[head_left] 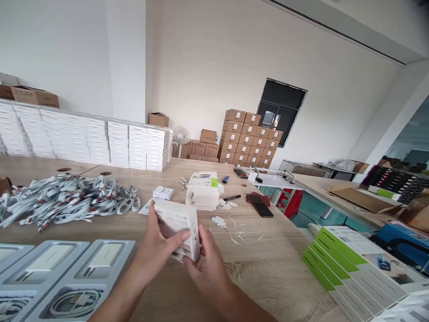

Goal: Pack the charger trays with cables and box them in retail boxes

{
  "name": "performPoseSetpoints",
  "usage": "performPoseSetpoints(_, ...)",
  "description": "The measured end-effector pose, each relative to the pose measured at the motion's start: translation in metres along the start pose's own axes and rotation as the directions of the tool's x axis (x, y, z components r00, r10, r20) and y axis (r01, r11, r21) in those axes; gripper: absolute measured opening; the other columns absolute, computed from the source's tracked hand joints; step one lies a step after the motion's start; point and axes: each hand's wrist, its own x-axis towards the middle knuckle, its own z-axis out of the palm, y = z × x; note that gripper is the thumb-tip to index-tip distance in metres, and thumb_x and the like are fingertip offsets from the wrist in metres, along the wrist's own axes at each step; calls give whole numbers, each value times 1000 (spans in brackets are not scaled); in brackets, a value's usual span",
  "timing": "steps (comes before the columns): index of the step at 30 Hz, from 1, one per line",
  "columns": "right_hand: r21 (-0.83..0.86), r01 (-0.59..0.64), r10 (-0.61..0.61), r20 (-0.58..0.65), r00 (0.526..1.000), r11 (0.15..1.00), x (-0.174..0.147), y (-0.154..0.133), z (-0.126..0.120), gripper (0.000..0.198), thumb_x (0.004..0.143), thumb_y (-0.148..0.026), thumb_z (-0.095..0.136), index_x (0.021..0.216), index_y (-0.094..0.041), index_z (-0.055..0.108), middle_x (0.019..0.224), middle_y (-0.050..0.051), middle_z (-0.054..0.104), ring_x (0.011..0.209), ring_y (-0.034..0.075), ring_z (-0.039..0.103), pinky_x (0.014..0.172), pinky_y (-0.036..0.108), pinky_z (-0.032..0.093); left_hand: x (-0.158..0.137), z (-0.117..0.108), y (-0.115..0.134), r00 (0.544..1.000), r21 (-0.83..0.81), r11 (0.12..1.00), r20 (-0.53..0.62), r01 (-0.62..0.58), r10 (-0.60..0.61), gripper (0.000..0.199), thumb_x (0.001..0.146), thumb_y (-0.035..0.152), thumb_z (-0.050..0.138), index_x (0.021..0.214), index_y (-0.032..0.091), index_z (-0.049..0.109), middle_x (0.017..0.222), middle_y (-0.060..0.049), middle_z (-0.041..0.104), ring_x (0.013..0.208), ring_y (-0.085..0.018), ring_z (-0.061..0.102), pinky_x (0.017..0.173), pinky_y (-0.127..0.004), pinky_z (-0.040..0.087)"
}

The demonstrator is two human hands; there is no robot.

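Both hands grip a white cardboard box with printed sides, held tilted above the wooden table. My left hand wraps its left side, with the thumb across the printed face. On the right lower edge, my right hand closes its fingers; some fingertips are hidden behind the box. Just beyond stands a stack of flat white sleeves with a printed green-cornered top. Grey trays at lower left hold white chargers and coiled cables.
A heap of white cables lies left. Small paper slips, a black pen, a phone and paper scraps lie about. Green-and-white boxes are stacked at right. White boxes and brown cartons stand behind.
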Motion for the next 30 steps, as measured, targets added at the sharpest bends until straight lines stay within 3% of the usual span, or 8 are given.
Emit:
performPoseSetpoints(2, -143, 71, -68, 30, 997, 987, -2, 0, 0, 87, 73, -8, 64, 148, -31, 27, 136, 8, 50, 123, 27, 51, 102, 42, 46, -4, 4, -2, 999, 80, 996, -13, -42, 44, 132, 65, 43, 83, 152, 30, -15, 163, -11, 11, 148, -30, 17, 119, -51, 18)
performPoseSetpoints(4, -165, 94, -83, 71, 994, 982, -2, -1, -1, 91, 72, -8, 64, 149, -31, 22, 136, 8, 50, 124, 26, 50, 103, 41, 45, -7, 7, -2, 997, 121, 990, -26, -74, 78, 129, 65, 43, 83, 152, 31, -11, 162, -12, 14, 147, -30, 19, 119, -51, 18)
performPoseSetpoints(11, 127, 27, -50, 182, 982, 992, 4, -29, -12, 74, 76, -14, 64, 143, -31, 37, 133, 6, 55, 117, 25, 55, 100, 38, 45, -10, 3, 7, 978, 321, 925, 19, -204, 209, 112, 66, 42, 80, 150, 28, 7, 156, -13, 25, 142, -31, 28, 116, -49, 26)
performPoseSetpoints(13, 294, -40, -30, 232, 972, 955, 8, -35, -19, 67, 79, -21, 63, 141, -31, 41, 134, 6, 55, 119, 26, 54, 102, 40, 43, -8, -1, 7, 954, 449, 846, 52, -288, 297, 112, 65, 44, 79, 149, 25, 7, 154, -15, 26, 141, -34, 30, 115, -51, 28)
performPoseSetpoints(16, 500, -144, 22, 243, 970, 854, 14, -32, -31, 50, 88, -35, 56, 136, -28, 49, 128, 7, 60, 118, 27, 55, 100, 43, 43, -6, -8, 5, 877, 632, 624, 210, -460, 433, 109, 65, 42, 77, 149, 22, 11, 150, -16, 33, 137, -35, 33, 112, -51, 30)
performPoseSetpoints(19, 463, -199, 97, 235, 967, 864, 19, -23, -38, 46, 87, -34, 61, 132, -28, 53, 117, 6, 65, 110, 24, 59, 95, 40, 46, -7, -11, 4, 795, 694, 403, 443, -596, 413, 101, 65, 33, 72, 149, 21, 18, 145, -16, 40, 134, -35, 36, 111, -52, 29)
performPoseSetpoints(21, 376, -224, 123, 273, 954, 899, 21, -18, -39, 50, 84, -27, 64, 133, -29, 52, 111, 5, 67, 100, 22, 62, 89, 37, 48, -11, -9, 4, 754, 690, 314, 546, -652, 365, 99, 65, 26, 69, 150, 20, 19, 145, -15, 41, 135, -34, 34, 114, -52, 22)
performPoseSetpoints(30, 292, -348, 254, 316, 914, 891, 20, -15, -33, 43, 77, -16, 62, 119, -25, 57, 85, 0, 68, 73, 17, 65, 69, 29, 51, -17, 3, -9, 696, 662, 227, 638, -715, 329, 99, 66, 28, 64, 153, 15, 19, 144, -16, 46, 137, -31, 35, 119, -53, 3)
